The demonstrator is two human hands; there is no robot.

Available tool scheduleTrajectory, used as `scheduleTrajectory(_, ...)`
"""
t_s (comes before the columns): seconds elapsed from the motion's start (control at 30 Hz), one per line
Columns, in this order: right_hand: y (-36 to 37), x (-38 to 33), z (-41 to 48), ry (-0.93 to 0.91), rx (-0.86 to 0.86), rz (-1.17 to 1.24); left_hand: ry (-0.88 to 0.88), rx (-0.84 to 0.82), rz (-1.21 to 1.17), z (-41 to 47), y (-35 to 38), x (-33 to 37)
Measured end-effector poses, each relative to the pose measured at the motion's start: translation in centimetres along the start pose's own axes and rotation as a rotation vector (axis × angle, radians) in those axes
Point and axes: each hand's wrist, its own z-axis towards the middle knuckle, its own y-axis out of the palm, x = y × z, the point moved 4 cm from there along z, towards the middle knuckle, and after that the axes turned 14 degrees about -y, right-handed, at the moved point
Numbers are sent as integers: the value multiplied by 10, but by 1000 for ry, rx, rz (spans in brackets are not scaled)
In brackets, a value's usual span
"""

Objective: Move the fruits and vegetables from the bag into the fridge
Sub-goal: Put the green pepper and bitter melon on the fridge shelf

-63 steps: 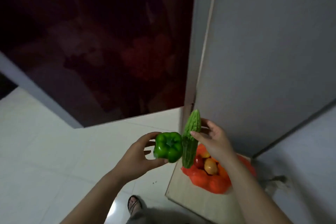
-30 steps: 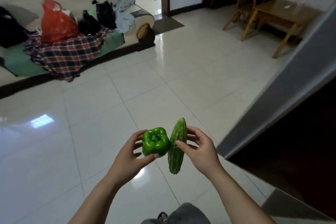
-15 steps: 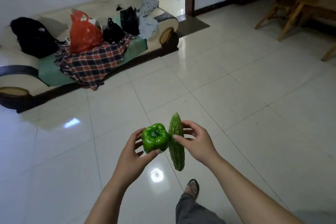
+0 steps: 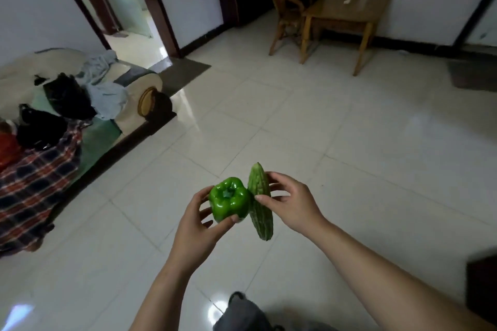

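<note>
A glossy green bell pepper (image 4: pixel 228 203) and a pale, ridged bitter gourd (image 4: pixel 260 201) are held side by side at chest height, their sides touching, over a shiny tiled floor (image 4: pixel 349 156). The left hand (image 4: pixel 199 231) cups the pepper from below, fingers curled behind it and the thumb pressed against its lower front. The right hand (image 4: pixel 291 203) holds the gourd almost upright by its upper half, pinched between the thumb in front and spread fingers behind, with the lower end hanging free. No fridge can be seen in this view. To the left is a sofa (image 4: pixel 129 94) heaped with clothes and a plaid blanket (image 4: pixel 35 183), with a red bag (image 4: pixel 6 149) at the picture's edge. At the far wall are a wooden chair (image 4: pixel 287 5) and a wooden table (image 4: pixel 347 9). The likeliest mishap is a drop. The gourd is gripped only lightly and off its middle, so it could swing or slide out. The pepper's slick skin gives the thumb little hold. Either would land on hard tile and bruise or split. With both hands full, opening a fridge door would probably mean juggling both vegetables into one hand, which is the riskiest point.
</note>
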Motion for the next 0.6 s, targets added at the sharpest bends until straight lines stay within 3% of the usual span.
scheduleTrajectory(0.33, -192, 38, 44, 98, 522, -161, 167, -557, 169, 171, 190, 115)
scheduleTrajectory(0.6, -343, 35, 40, 176, 1022, -305, 366, -1012, 333, 227, 378, 234)
